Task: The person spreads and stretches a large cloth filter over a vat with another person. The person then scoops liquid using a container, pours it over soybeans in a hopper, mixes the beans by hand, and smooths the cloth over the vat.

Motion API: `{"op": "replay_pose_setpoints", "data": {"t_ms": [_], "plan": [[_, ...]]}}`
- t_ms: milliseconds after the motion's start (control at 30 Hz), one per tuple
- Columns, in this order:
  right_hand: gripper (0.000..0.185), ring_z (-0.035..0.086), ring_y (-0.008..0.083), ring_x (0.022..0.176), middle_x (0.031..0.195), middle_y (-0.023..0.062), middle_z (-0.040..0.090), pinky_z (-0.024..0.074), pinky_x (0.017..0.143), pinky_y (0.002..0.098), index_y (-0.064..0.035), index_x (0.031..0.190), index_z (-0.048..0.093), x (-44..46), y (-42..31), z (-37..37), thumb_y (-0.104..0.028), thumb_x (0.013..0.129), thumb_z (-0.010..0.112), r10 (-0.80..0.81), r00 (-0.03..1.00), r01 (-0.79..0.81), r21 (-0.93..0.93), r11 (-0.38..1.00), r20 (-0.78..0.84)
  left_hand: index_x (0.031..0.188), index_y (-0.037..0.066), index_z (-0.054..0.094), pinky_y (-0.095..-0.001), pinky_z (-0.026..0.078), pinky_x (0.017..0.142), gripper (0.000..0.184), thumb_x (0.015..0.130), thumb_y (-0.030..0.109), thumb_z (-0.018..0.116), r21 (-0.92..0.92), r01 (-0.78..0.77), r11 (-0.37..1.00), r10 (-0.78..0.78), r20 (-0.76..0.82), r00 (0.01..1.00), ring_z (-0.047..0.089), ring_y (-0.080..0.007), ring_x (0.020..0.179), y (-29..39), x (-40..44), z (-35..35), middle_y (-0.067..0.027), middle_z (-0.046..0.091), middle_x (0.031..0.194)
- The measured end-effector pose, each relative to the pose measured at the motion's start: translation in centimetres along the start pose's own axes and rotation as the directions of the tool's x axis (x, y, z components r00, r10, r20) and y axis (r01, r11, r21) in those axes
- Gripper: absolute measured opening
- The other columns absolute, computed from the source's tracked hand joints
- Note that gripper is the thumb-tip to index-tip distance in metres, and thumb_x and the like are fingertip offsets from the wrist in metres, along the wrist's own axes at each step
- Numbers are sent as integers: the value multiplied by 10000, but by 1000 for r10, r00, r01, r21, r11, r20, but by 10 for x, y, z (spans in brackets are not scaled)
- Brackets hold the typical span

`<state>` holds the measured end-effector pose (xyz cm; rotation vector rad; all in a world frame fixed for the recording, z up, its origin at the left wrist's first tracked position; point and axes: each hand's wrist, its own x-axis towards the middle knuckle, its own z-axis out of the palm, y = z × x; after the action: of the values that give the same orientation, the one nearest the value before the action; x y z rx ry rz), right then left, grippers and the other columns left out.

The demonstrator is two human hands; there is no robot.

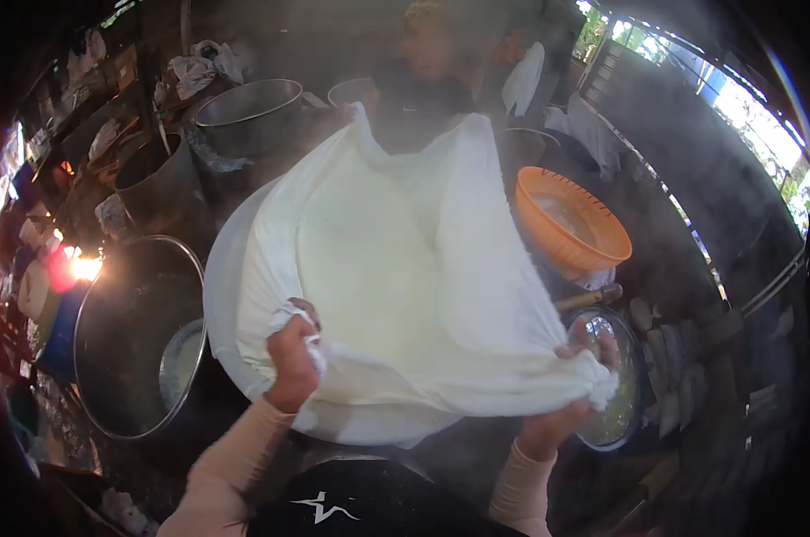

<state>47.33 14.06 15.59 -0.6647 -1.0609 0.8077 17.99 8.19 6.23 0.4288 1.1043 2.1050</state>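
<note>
White cotton-like cloth, broad and sagging (503,268), spreads before me, its raised edges making a deep sling so that the smooth, pale greenish-white contents (360,242) can pool in the middle rather than run over a side. Opposite me, a person in a dark top (423,98) stands at the two lifted far corners and seems to bear them up, though steam blurs that grip. Beneath the cloth sits the wide, round white tub (223,268), placed, I judge, to catch whatever drips or slips.

To my left, apart from my fingers, stands the deep, round metal pot (123,322), with pale liquid low inside it. Beyond my right side the orange plastic basket (593,259) is tilted, its opening facing up and toward the cloth. Near it, the round, shallow basin (638,358) holds yellowish liquid, partly under my grip.

My left hand (293,358) is closed firmly around a bunched fold at the near edge, which should stop it sliding. My right hand (562,421) is partly curled round the gathered near-right corner, lifting that side. Just past it lies the short wooden rod (597,297).
</note>
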Motion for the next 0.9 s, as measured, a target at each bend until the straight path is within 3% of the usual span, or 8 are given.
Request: {"op": "replay_pose_setpoints", "data": {"t_ms": [133,200,267,433,633,733,767,900], "plan": [[511,495,287,1249,992,151,634,386,1012,414,-22,1375,331,2,18,5,-205,940,526,-59,991,45,115,992,117,808,100,528,-252,363,595,161,702,0,461,-62,42,997,-39,56,998,423,-105,627,-117,-14,54,10,478,725],[455,494,287,1249,938,145,644,382,1011,409,-20,1351,347,0,17,14,-179,950,491,38,993,-48,81,996,112,814,77,523,-270,377,612,140,683,65,477,-318,604,731,-531,290,796,428,-138,625,-119,-40,86,-28,497,726],[420,496,292,1243,915,132,650,374,1014,406,-20,1337,346,7,34,20,-129,948,460,17,959,-29,40,999,283,805,58,517,-282,370,579,164,680,163,502,-375,769,518,-314,752,579,422,-170,595,-71,-56,95,-61,485,686],[341,500,278,1241,1095,138,587,410,994,390,11,1246,426,28,49,27,-61,915,467,122,877,-16,-225,974,465,803,67,499,-314,395,598,156,721,191,451,-467,41,883,126,322,938,414,-155,577,75,22,3,-47,468,670],[167,500,246,1215,1294,120,457,404,1000,371,7,818,647,1,110,66,29,867,489,129,885,37,-343,939,448,921,66,464,-278,388,676,212,715,115,450,-489,-421,764,427,-106,898,412,-140,618,157,-3,-25,-41,467,690],[298,556,232,1171,1193,162,541,428,989,354,34,1167,500,-51,115,102,41,868,503,-100,845,367,-433,823,525,949,31,501,-294,408,633,270,689,75,448,-516,-195,834,252,41,967,451,-158,625,92,-13,-11,-80,515,741],[442,585,236,1105,1179,154,551,439,973,345,10,1288,388,-74,94,125,57,865,508,128,854,-52,-163,985,504,921,23,488,-295,402,655,225,713,95,445,-413,-153,898,215,108,971,449,-172,625,74,-17,-2,-92,495,698],[377,591,222,1053,1133,128,568,465,970,384,-6,1296,413,-48,1,109,-87,939,504,-43,917,-34,185,982,398,881,51,509,-252,378,574,201,692,46,443,-37,27,999,-16,270,963,448,-131,626,27,-17,-17,-51,506,738]]}}
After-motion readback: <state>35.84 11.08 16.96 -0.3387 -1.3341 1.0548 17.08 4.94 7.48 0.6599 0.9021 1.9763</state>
